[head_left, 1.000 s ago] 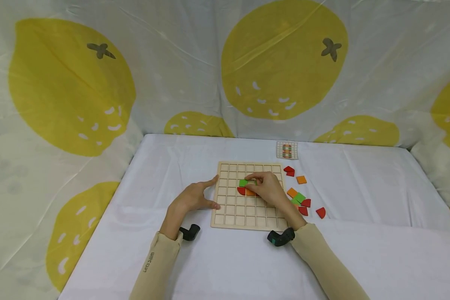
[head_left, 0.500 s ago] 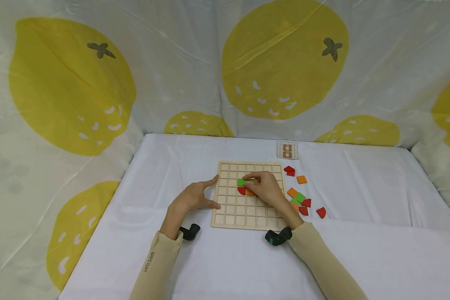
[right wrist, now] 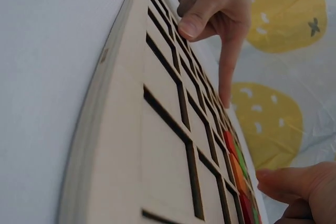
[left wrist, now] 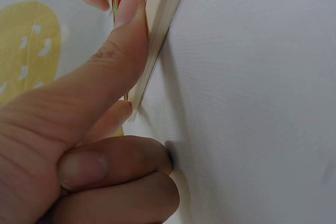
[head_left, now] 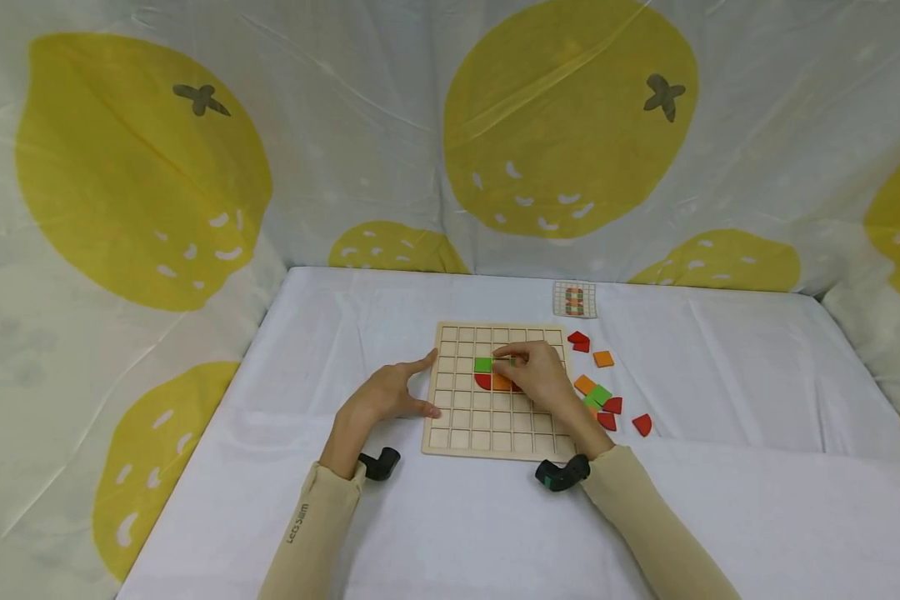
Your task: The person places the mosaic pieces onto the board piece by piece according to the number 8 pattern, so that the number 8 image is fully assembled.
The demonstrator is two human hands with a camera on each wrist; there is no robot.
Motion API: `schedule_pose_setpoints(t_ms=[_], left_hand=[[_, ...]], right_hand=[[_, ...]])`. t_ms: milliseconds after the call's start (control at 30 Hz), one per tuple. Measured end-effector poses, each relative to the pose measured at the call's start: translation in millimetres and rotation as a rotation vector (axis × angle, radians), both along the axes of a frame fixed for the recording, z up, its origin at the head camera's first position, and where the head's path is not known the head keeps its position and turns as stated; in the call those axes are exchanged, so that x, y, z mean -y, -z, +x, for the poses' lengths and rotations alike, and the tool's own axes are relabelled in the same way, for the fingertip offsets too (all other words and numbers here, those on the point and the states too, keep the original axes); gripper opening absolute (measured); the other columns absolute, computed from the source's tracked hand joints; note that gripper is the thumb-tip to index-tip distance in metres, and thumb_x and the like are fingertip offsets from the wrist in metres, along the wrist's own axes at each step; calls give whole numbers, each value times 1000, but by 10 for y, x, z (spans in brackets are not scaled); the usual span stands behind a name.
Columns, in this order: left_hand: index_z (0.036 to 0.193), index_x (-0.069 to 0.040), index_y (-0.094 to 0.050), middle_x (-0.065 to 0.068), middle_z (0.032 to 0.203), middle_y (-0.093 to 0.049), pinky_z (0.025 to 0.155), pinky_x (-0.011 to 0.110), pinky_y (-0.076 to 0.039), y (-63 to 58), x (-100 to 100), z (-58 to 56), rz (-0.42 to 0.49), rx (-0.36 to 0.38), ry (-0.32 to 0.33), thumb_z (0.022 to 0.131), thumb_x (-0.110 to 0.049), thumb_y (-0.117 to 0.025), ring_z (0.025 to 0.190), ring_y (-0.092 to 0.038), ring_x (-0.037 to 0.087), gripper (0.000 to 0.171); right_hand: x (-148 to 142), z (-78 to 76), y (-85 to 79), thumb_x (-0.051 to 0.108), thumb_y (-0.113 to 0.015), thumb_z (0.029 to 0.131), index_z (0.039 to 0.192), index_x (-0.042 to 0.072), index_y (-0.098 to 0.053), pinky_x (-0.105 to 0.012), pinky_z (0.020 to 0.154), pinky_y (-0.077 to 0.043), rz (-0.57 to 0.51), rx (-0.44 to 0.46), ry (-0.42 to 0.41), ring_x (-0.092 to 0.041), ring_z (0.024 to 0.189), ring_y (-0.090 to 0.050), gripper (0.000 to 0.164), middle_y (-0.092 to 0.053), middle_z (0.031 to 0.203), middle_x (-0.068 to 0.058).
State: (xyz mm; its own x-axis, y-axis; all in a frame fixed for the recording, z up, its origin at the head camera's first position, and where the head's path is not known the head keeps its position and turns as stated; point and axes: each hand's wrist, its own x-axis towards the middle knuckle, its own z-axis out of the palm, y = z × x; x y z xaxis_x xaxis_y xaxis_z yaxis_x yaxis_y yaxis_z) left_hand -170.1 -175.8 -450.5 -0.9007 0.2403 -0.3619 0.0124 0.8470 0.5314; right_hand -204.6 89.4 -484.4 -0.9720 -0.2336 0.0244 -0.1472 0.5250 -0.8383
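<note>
A wooden grid board point(head_left: 461, 418) lies flat in front of me. My left hand point(head_left: 382, 394) rests at its left edge in the head view, thumb and index finger spread and touching it. The other left fingers curl beneath in the left wrist view. Over the board's upper middle hovers my right hand point(head_left: 537, 375), thumb and index finger apart with no tile visible between them. Beside their tips a green square tile point(head_left: 483, 365) sits in a cell. Below it are a red quarter-round tile point(head_left: 483, 381) and an orange tile point(head_left: 502, 382). My right hand partly hides other tiles.
Loose red, orange and green tiles point(head_left: 603, 359) lie right of the board, some overlapping. A small pattern card point(head_left: 574, 300) lies behind the board's right corner. White cloth point(head_left: 450, 525) covers the table, and a lemon-print curtain point(head_left: 390, 125) hangs at the back.
My right hand slid the green tile slightly left into its cell, then let go and drew back a little to the right. The left hand stayed at the board's edge.
</note>
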Motion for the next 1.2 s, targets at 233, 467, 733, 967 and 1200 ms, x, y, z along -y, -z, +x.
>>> schedule_pose_setpoints(t_ms=[233, 467, 733, 967, 1200], left_hand=[[164, -30, -28, 17, 165, -38, 121, 55, -39, -6, 0, -2, 6, 5, -5, 79, -38, -90, 153, -38, 37, 106], [164, -29, -28, 17, 165, -37, 121, 56, -38, -9, 22, -3, 8, 2, -8, 79, -38, -90, 153, -37, 38, 106], [164, -29, -28, 17, 165, -37, 121, 57, -38, -17, 10, -8, 15, 4, 3, 79, -38, -89, 153, -36, 39, 105], [164, -28, -28, 17, 165, -38, 121, 56, -38, -7, 12, -5, 15, -4, 2, 79, -38, -89, 153, -37, 39, 105], [164, -28, -28, 17, 165, -38, 121, 55, -38, -8, 3, -6, 9, -4, 3, 80, -39, -89, 153, -37, 38, 105]], right_hand=[[-308, 29, -38, 23, -79, 93, 113, 11, -80, -23, 48, -25, 9, 40, 42, -16, 52, -36, 24, -37, 58, 2], [-668, 41, -44, 23, -77, 95, 115, 8, -79, -23, 49, -26, 62, 10, 94, -16, 55, -34, 25, -39, 63, 0], [-968, 23, -39, 22, -77, 95, 118, 6, -77, -25, 49, -25, 126, 25, 154, -16, 54, -32, 29, -35, 61, 1], [-1094, -9, -31, 20, -76, 95, 118, 6, -76, -25, 48, -26, 126, 7, 196, -14, 52, -33, 28, -37, 61, 1], [-1108, -74, 0, 22, -74, 97, 132, 9, -71, -25, 46, -28, 148, 32, 245, -15, 50, -35, 38, -37, 61, 1]])
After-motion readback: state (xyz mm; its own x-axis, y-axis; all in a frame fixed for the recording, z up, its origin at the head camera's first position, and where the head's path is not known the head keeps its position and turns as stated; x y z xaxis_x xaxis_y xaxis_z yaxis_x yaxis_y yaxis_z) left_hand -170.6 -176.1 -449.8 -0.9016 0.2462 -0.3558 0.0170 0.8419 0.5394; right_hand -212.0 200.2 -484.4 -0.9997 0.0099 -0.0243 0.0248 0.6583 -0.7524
